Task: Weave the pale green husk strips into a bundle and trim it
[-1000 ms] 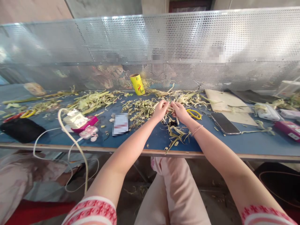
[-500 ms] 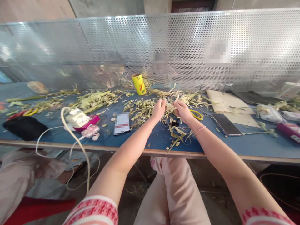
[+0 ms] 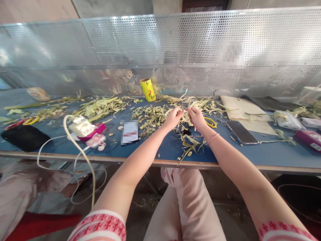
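My left hand is closed in a pinch on a pale dried plant strip. Close beside it, my right hand pinches the same strip, its fingertips almost meeting the left ones. The fingers hide much of the strip. Both hands are just above a heap of curled, dry plant strips on the blue table. Yellow-handled scissors lie partly behind my right wrist. Below the hands are a small black tangle and several loose greenish strips.
A yellow tube stands before the perforated metal screen. Right are a phone and brown paper. Left are a packet, a corded power strip, a black pouch and more strips. Another person's leg shows below.
My fingertips have drawn closer together, with my left hand shifted slightly right and turned. Less of the pale strip shows between them. The things on the table have stayed put.
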{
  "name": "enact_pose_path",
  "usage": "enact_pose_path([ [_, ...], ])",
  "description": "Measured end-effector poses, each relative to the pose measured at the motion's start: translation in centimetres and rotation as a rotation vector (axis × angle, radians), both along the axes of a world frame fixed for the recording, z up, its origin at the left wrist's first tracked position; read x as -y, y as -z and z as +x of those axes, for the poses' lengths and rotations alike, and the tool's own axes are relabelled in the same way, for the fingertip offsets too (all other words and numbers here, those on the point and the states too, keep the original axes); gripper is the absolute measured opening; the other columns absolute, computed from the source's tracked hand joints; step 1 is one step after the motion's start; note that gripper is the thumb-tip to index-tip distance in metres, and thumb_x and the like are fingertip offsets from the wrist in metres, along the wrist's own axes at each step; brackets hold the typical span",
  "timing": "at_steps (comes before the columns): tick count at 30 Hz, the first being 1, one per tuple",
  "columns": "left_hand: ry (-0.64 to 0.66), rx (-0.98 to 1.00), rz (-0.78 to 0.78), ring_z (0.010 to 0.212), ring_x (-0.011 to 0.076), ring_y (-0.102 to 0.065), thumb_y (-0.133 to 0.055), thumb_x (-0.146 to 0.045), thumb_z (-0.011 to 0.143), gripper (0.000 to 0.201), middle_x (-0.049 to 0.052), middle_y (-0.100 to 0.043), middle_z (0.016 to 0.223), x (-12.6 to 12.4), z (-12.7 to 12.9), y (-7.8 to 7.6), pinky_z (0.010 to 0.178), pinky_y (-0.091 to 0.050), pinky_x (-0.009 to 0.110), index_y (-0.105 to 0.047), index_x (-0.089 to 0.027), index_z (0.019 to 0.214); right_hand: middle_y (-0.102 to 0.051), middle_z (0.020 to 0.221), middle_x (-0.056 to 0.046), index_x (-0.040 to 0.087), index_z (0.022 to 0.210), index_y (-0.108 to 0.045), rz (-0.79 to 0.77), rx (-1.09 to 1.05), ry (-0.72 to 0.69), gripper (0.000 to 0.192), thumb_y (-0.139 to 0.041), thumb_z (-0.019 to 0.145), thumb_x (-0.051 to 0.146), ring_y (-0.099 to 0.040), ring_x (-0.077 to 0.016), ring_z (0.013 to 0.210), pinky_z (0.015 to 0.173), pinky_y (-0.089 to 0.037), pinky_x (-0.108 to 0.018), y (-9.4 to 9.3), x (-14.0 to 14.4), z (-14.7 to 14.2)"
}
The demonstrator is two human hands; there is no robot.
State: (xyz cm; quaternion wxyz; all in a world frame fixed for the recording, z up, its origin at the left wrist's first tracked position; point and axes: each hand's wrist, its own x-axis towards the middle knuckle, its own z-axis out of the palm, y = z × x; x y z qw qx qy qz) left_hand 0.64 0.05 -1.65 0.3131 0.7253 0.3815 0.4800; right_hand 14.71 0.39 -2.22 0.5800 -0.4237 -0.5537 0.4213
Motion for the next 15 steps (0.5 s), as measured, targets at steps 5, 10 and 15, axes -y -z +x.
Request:
enact_pose_path([
  [5, 0.143, -0.095, -0.075, 0.041, 0.0081, -0.041, -0.058, -0.05, 0.082, 0.036, -0.006, -0.042, 0.05, 0.4, 0.2, -0.1, 0.047, -0.032, 0.023, -0.043, -0.02, 0.069, -0.037, 0.046, 0.008, 0.019, 0.076, -0.056, 0.059, 0.118, 0.098, 0.021, -0.05, 0.086, 0.036, -0.035, -0.0062, 0.039, 0.041, -0.031, -0.02, 0.5, -0.5, 0.3],
  [10, 0.105, -0.069, -0.126, 0.041, 0.0077, -0.039, -0.054, -0.047, 0.086, 0.033, -0.007, -0.039, 0.048, -0.2, 0.3, 0.3, 0.046, -0.033, 0.022, -0.044, -0.019, 0.07, -0.043, 0.05, 0.006, 0.02, 0.076, -0.054, 0.202, 0.231, 0.153, 0.025, -0.047, 0.087, 0.042, -0.043, -0.0083, 0.046, 0.049, -0.037, -0.021, 0.8, -0.6, 0.4],
  [15, -0.041, 0.071, -0.165, 0.045, 0.0067, -0.039, -0.052, -0.046, 0.087, 0.033, -0.006, -0.04, 0.053, -0.8, 0.4, 0.6, 0.048, -0.032, 0.02, -0.044, -0.019, 0.071, -0.045, 0.057, 0.006, 0.022, 0.076, -0.049, 0.093, 0.153, 0.06, 0.03, -0.05, 0.085, 0.05, -0.045, -0.0082, 0.049, 0.049, -0.039, -0.022, 0.6, 0.1, -0.4],
])
